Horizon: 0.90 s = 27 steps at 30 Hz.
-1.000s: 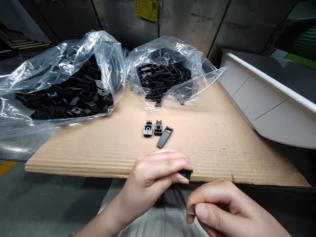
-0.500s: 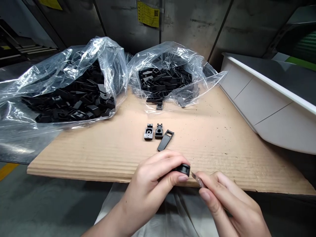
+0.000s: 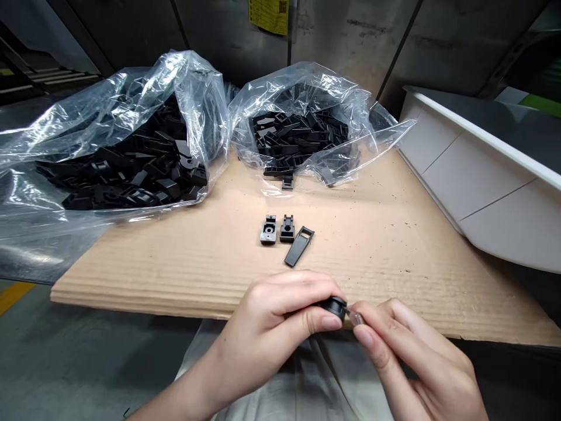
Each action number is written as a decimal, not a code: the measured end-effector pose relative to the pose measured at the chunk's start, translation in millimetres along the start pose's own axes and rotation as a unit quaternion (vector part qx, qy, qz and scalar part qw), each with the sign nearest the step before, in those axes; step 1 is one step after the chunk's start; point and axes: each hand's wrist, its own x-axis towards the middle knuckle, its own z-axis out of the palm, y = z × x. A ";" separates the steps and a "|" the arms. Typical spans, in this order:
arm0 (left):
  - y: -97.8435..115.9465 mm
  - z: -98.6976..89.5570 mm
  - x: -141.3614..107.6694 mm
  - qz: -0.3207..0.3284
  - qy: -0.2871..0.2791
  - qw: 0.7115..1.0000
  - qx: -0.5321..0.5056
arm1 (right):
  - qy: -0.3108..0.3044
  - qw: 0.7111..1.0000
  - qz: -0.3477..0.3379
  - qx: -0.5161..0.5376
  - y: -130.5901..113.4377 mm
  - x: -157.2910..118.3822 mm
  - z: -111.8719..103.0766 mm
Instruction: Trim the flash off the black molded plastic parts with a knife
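Observation:
My left hand (image 3: 280, 327) is closed around a small black plastic part (image 3: 333, 306), whose rounded end shows past the thumb and fingers. Between thumb and forefinger, my right hand (image 3: 416, 351) pinches a small blade (image 3: 354, 317) with a clear wrapping around its held end. The blade's tip meets the edge of the black part. Beyond my hands, on the cardboard, lie two small black blocks, a left block (image 3: 269, 230) with a round hole and a right block (image 3: 287, 228), and a flat tapered black lever (image 3: 300, 246) beside them.
Two clear plastic bags full of black parts, a left bag (image 3: 197, 111) and a middle bag (image 3: 302, 76), stand at the back of the cardboard sheet (image 3: 175, 263). A white tub (image 3: 473, 169) is on the right. Behind everything is a metal wall (image 3: 342, 47).
My right hand has brought the blade leftward against the black part, where a gap stood before. My left hand has shifted slightly, and the whole view has tilted a little.

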 end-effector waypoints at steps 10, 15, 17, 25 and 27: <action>2.7 -3.5 2.6 -0.052 -0.025 0.998 -0.024 | 0.173 0.981 0.004 -0.093 -0.4 -0.8 7.7; -2.3 -1.0 -1.0 0.004 -0.004 1.000 -0.012 | 0.087 0.995 0.058 0.004 1.0 -4.2 -1.6; -7.0 1.7 -3.5 0.042 0.019 0.999 0.023 | 0.051 0.996 0.069 0.030 1.1 -4.7 -4.0; -22.1 10.8 -7.9 0.196 0.053 0.961 0.188 | 0.023 0.998 0.054 0.033 -1.4 1.8 -6.0; -22.3 11.5 -7.7 0.212 0.054 0.955 0.201 | 0.015 0.998 0.056 0.037 -1.2 2.8 -4.8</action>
